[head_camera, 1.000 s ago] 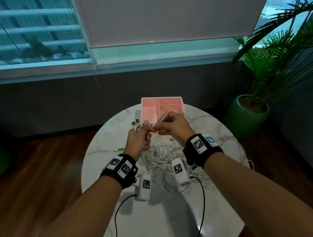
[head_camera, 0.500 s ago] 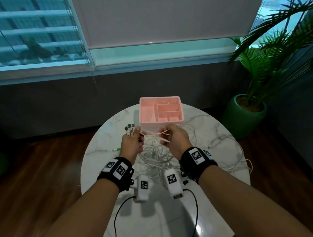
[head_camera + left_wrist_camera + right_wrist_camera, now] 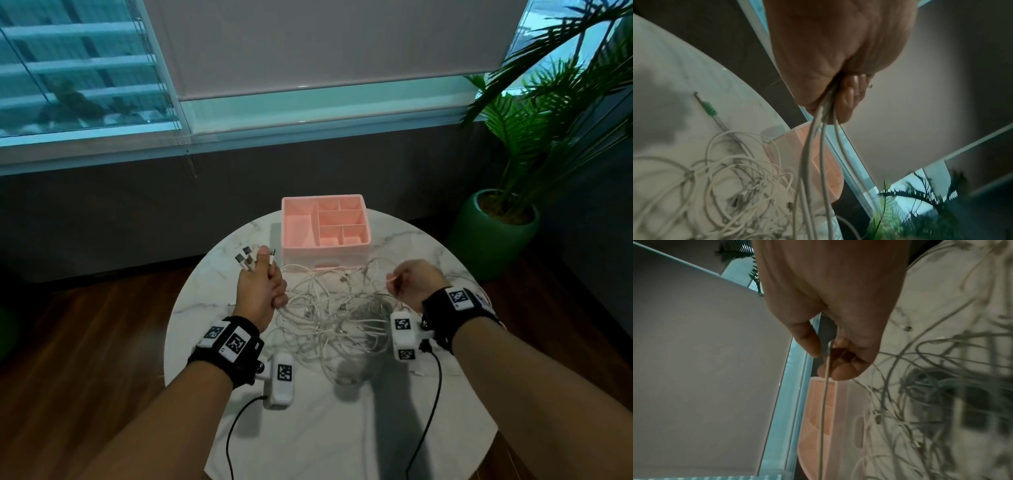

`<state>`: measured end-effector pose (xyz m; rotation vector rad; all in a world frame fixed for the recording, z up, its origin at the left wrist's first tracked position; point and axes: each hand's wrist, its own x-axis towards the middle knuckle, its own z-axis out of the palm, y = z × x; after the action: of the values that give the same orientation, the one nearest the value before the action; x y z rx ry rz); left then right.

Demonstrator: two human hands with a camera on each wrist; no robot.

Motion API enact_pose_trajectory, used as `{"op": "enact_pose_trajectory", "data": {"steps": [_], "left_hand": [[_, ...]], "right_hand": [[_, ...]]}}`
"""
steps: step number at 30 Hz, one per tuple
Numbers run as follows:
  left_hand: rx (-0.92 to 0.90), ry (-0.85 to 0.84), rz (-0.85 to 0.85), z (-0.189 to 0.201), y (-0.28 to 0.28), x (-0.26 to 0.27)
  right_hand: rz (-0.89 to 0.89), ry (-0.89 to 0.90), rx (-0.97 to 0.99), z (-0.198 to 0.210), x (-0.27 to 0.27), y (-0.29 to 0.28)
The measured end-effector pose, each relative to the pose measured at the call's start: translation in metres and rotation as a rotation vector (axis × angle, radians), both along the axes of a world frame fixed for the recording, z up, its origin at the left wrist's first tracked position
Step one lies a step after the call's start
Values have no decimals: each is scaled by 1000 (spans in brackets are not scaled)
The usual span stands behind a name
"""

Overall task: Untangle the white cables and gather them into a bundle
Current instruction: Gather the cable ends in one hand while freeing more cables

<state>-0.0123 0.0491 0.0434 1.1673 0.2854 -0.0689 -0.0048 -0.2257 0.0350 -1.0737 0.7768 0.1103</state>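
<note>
Several white cables (image 3: 329,315) clenched in left hand (image 3: 260,291); plugs visible only from head. Right hand (image 3: 416,282) pinches one strand (image 3: 825,402), clear from right wrist.

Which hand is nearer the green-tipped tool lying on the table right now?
Left. The left hand grips cable ends just above the green-tipped tool at the table's left side; the right hand pinches one cable across the tangle, far from it.
</note>
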Motion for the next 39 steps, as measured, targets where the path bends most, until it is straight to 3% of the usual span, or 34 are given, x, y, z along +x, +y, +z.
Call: {"op": "enact_pose_trajectory", "data": {"steps": [5, 9, 13, 19, 23, 29, 34, 39], "left_hand": [[181, -34, -89, -12, -8, -7], [271, -17, -109, -12, -8, -7], [289, -12, -66, -10, -2, -1], [169, -81, -114, 6, -11, 4], [216, -76, -182, 12, -18, 6], [305, -101, -306, 3, -14, 2], [353, -122, -453, 1, -7, -5], [394, -95, -476, -5, 0, -7]], "right_hand": [[21, -209, 61, 52, 23, 2], [69, -520, 101, 106, 24, 15], [312, -688, 37, 138, 15, 34], [871, -568, -557, 92, -13, 79], [1018, -510, -634, 44, -22, 99], [963, -385, -528, 15, -19, 99], [476, -309, 165, 27, 8, 70], [298, -407, 233, 78, 38, 58]]}}
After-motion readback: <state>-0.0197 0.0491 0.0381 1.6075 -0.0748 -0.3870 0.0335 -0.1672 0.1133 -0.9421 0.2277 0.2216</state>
